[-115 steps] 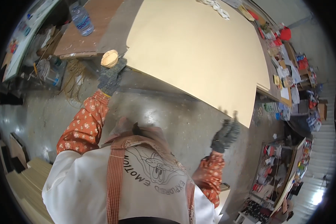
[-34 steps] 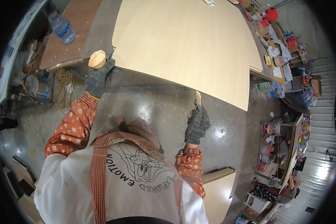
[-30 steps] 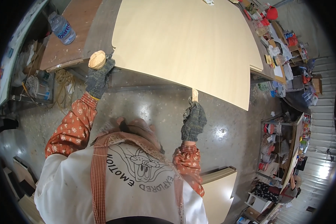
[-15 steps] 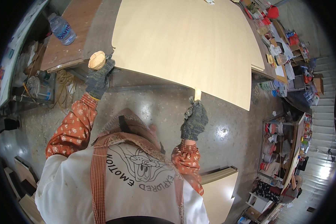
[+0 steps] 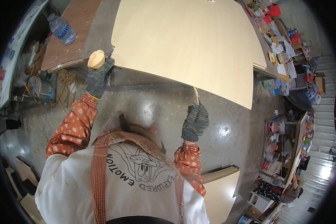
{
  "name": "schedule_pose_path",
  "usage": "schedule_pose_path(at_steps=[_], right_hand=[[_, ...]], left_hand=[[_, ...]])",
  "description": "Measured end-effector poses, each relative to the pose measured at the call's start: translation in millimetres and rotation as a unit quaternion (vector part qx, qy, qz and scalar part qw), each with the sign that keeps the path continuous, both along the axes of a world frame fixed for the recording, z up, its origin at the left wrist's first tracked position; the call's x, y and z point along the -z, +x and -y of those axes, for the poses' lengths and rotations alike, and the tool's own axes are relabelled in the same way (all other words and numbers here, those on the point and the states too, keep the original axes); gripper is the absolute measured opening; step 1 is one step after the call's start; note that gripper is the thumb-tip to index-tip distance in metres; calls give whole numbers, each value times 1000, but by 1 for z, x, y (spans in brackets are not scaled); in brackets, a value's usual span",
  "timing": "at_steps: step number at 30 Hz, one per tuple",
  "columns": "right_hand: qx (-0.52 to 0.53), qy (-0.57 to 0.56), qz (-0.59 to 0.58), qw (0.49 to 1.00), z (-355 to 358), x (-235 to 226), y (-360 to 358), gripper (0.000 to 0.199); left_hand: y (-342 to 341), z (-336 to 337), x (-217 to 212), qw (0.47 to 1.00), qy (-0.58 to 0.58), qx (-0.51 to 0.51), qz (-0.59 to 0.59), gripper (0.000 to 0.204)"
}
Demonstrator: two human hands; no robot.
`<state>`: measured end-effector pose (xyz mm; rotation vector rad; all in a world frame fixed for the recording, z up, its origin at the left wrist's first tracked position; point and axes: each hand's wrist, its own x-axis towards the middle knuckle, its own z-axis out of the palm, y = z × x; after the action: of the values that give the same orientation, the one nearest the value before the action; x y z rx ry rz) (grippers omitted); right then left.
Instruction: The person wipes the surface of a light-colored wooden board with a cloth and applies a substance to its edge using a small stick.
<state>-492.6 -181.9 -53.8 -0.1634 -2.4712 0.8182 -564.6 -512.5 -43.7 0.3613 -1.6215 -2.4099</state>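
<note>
My left hand (image 5: 99, 76), in a dark grey knit glove, is closed on a round, cream-coloured roll (image 5: 96, 59) with a wrinkled face. It is beside the left front corner of a large pale wood-grain panel (image 5: 183, 41). In a matching glove, my right hand (image 5: 195, 120) is closed round the lower end of a narrow cream-coloured strip (image 5: 196, 95). The strip's upper end meets the panel's front edge; whether it is stuck there I cannot tell. The fingertips of both hands are partly hidden.
A clear plastic bottle (image 5: 62, 30) stands on a brown board (image 5: 72, 48) at the left. Stacked pale panels (image 5: 220, 190) are at the lower right. Cluttered shelves (image 5: 282, 145) line the right, where another person (image 5: 289, 192) is. Coiled cord (image 5: 66, 82) hangs at the left.
My right hand has moved slightly down and turned, so the strip now shows narrower, nearly edge-on. My left hand and the roll are almost unmoved.
</note>
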Motion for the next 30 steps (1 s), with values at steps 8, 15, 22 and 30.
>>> schedule_pose_path(at_steps=[8, 15, 22, 30], right_hand=[[-32, 126, -19, 991, -17, 16, -19, 13], [-40, 154, -37, 987, -24, 15, -27, 21], [4, 109, -69, 992, -32, 17, -22, 9], [-9, -157, 22, 987, 7, -2, -7, 26]], left_hand=[[-4, 4, 10, 1000, 17, 2, -11, 22], [-2, 6, 9, 1000, -11, -5, -3, 18], [-2, 3, 2, 1000, -28, -8, 10, 17], [-2, 5, 0, 1000, -8, 11, 13, 18]])
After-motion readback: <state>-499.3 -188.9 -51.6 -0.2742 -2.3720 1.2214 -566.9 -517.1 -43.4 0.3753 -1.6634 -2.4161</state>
